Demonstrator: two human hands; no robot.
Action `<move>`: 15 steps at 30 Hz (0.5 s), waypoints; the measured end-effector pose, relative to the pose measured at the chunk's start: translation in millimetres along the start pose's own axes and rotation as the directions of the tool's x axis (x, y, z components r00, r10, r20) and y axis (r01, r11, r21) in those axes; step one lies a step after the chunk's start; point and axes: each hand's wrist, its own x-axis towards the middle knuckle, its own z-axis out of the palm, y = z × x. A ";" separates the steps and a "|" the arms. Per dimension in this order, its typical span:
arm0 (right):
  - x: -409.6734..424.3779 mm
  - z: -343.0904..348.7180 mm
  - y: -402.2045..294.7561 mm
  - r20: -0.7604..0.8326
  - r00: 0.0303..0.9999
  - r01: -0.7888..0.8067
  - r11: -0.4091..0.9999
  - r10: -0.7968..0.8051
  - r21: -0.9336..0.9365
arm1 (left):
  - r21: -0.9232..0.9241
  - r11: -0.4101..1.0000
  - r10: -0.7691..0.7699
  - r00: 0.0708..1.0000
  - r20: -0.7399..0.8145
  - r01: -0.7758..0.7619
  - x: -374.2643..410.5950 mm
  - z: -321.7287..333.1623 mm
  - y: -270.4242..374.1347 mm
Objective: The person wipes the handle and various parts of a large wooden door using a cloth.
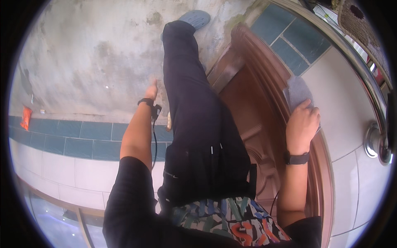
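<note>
My right hand [303,125] presses a grey cloth [298,92] against the brown moulded frame [273,83] of a panelled door. The cloth sticks out past my fingers and folds over the frame's outer edge. My left hand [152,90] hangs beside my left trouser leg, over the stained concrete floor [93,62]. It is seen nearly edge-on with a finger extended, and nothing shows in it. The brown door panel [248,102] lies between my leg and the frame, partly hidden by my trousers.
A curved chrome rail [356,59] with a round wall mount [371,139] runs along the right. Dark blue tiles [96,131] edge the floor at the wall's foot. An orange packet [26,117] lies far left. A patterned mat [359,24] hangs at top right.
</note>
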 end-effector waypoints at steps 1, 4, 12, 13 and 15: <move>0.0 5.9 -3.2 -0.008 1.000 -0.007 1.000 0.007 -0.005 | -0.138 0.974 0.185 0.983 0.024 -0.180 -17.4 15.9 14.1; -0.2 21.9 -4.9 -0.038 0.999 0.013 0.999 -0.014 -0.035 | -0.613 0.682 0.481 0.876 -0.036 -0.400 -50.3 74.7 51.7; -6.1 25.0 -1.3 -0.017 0.999 0.047 0.996 -0.048 -0.080 | 0.599 0.156 0.974 0.225 0.041 -0.786 -228.1 88.4 60.6; -8.2 23.7 -2.1 -0.009 0.998 0.059 0.994 -0.060 -0.088 | 0.603 0.151 0.971 0.233 0.060 -0.784 -232.2 87.3 67.3; -12.8 24.9 -3.1 0.007 0.997 0.072 0.993 -0.072 -0.097 | 0.594 0.082 0.963 0.218 0.160 -0.800 -241.7 86.4 69.8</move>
